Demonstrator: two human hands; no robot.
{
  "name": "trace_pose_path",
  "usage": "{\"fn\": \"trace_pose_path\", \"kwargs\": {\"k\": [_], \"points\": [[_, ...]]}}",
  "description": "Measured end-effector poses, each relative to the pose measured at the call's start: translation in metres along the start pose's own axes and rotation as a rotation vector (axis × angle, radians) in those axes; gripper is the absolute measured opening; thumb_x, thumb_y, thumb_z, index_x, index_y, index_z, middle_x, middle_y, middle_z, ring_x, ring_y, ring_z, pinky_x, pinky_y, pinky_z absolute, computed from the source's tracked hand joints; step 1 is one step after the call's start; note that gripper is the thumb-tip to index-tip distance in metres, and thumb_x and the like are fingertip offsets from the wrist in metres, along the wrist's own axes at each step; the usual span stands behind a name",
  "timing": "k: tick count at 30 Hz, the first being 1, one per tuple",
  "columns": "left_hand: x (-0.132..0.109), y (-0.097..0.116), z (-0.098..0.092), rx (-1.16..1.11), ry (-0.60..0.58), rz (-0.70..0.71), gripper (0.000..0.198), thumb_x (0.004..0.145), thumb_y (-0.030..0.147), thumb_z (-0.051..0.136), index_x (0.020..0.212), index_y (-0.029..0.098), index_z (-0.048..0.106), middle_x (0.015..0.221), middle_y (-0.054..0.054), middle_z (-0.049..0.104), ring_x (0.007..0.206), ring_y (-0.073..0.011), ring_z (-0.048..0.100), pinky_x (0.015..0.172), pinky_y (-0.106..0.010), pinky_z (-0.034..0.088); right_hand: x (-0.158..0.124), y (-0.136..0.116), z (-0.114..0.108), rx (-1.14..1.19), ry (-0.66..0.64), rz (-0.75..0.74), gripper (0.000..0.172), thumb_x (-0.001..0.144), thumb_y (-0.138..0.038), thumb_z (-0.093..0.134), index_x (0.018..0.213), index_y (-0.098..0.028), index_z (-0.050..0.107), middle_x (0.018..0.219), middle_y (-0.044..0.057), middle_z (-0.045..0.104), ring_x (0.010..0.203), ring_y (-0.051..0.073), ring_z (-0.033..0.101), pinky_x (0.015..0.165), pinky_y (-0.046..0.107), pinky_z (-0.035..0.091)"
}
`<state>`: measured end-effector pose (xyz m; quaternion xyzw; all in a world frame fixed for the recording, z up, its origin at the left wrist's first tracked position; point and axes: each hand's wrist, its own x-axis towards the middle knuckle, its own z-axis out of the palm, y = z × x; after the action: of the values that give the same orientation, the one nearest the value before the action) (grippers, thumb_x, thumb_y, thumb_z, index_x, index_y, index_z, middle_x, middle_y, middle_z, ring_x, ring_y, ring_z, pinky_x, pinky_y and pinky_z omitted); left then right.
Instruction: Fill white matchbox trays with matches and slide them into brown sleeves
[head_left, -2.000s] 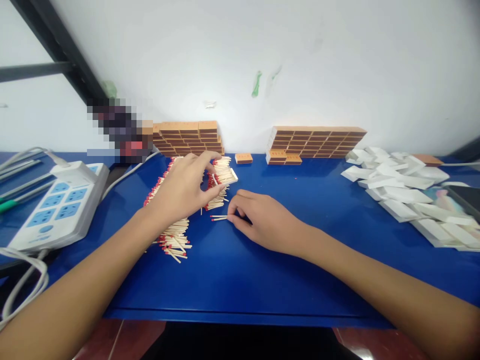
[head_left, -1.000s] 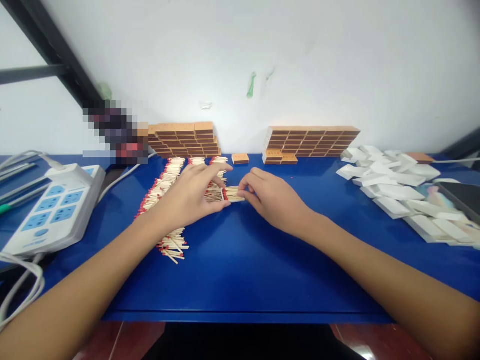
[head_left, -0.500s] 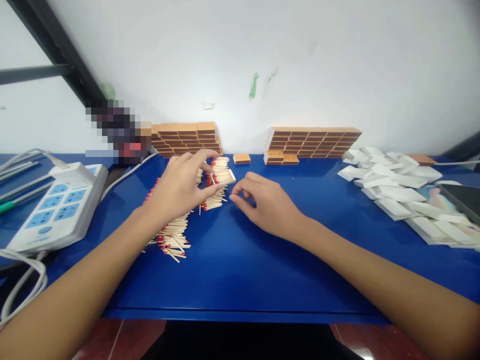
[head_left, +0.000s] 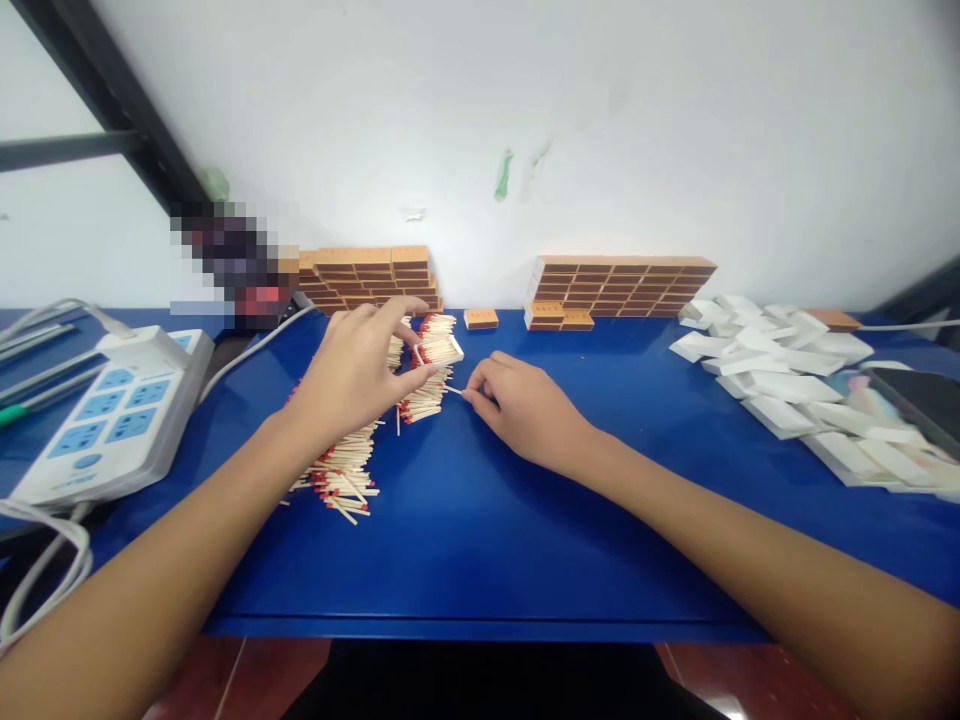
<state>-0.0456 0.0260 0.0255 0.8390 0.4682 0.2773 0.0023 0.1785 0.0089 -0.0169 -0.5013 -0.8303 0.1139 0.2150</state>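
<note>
My left hand is closed on a small white matchbox tray, with thumb and fingers at its left end. Matches with red heads lie in the tray. Between the thumb and fingertips of my right hand is a single match, pointing left just below the tray. Loose matches lie under and beside the tray. A larger heap of matches spreads beneath my left hand and wrist, which hide part of it.
Matchboxes are stacked along the wall at left and right, with one single matchbox between. White trays pile up at right by a phone. A power strip lies at left on the blue table.
A match now shows between my right fingertips, which were by the tray's right end before. The tray in my left hand has shifted slightly left.
</note>
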Motion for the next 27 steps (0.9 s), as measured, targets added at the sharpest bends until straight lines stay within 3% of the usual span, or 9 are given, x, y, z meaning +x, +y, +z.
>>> {"fn": "trace_pose_path", "kwargs": {"k": [3,9,18,27], "points": [[0.0,-0.001,-0.002,0.016,0.017,0.002,0.056,0.089,0.036,0.08,0.138,0.026,0.055,0.112,-0.004,0.079,0.117,-0.0314,0.068,0.105,-0.047,0.044,-0.009,-0.009,-0.005,0.051,0.006,-0.009,0.01,0.102,-0.018,0.06,0.094,-0.017,0.066,0.091,0.004,0.062,0.079,0.016,0.056,0.073,0.031,0.04],[0.0,0.0,-0.002,0.032,0.016,-0.001,0.056,0.088,0.034,0.08,0.138,0.027,0.055,0.113,-0.004,0.08,0.118,-0.0311,0.068,0.106,-0.047,0.043,-0.018,-0.023,-0.006,0.123,-0.25,-0.247,0.013,0.102,-0.015,0.06,0.09,-0.018,0.061,0.097,0.005,0.065,0.082,0.016,0.058,0.074,0.03,0.042],[-0.001,0.003,0.0,0.028,-0.004,0.002,0.056,0.088,0.033,0.08,0.138,0.026,0.055,0.114,-0.005,0.078,0.116,-0.0306,0.067,0.104,-0.047,0.044,-0.009,-0.011,0.003,0.016,-0.085,-0.316,0.004,0.103,-0.018,0.059,0.107,-0.018,0.061,0.101,0.007,0.065,0.085,0.019,0.058,0.076,0.033,0.044],[-0.001,0.006,0.001,0.04,-0.016,0.002,0.055,0.088,0.033,0.08,0.137,0.026,0.056,0.113,-0.006,0.077,0.113,-0.0313,0.068,0.103,-0.046,0.044,-0.01,-0.013,0.007,0.012,-0.046,-0.349,0.007,0.105,-0.021,0.059,0.109,-0.017,0.063,0.106,0.009,0.066,0.091,0.022,0.061,0.083,0.036,0.049]]}}
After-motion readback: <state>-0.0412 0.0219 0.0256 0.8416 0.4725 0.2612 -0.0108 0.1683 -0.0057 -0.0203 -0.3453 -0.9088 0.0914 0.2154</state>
